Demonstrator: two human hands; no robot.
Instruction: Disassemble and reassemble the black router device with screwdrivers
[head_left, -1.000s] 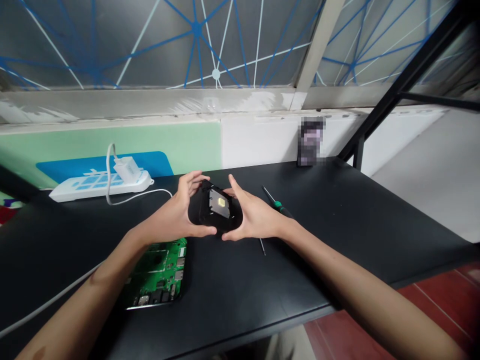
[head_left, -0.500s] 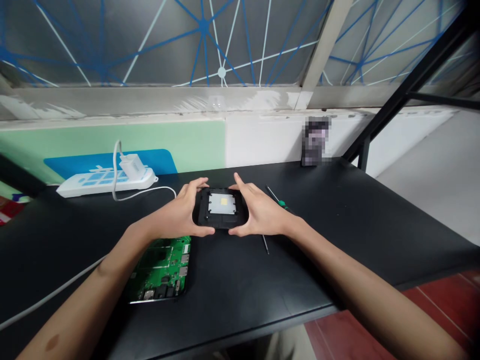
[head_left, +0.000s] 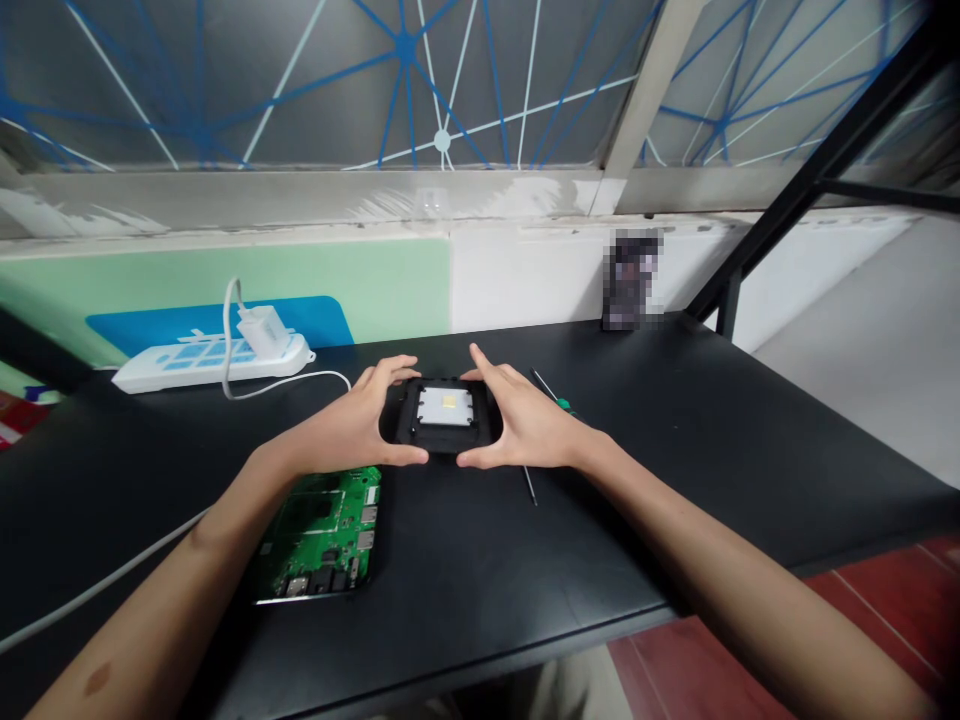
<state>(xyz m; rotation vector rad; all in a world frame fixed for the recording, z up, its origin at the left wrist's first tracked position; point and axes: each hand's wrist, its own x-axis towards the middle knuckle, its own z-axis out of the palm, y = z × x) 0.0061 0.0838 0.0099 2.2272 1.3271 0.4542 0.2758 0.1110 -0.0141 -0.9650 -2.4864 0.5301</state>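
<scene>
A black square casing with a silver plate and a small yellowish patch on its upper face is held between both hands near the table's middle. My left hand grips its left side, thumb along the near edge and fingers toward the far edge. On the opposite side, my right hand grips it the same way. A green circuit board in a dark tray lies on the table below my left wrist, partly covered by my left forearm.
A white power strip with a plugged-in white charger lies at the back left, its cable running across the table. A green-handled screwdriver is partly behind my right hand. A blurred dark object stands against the wall.
The black casing has tilted slightly between my hands, and its near side looks lower and flatter. Both hands keep their hold, almost in place.
</scene>
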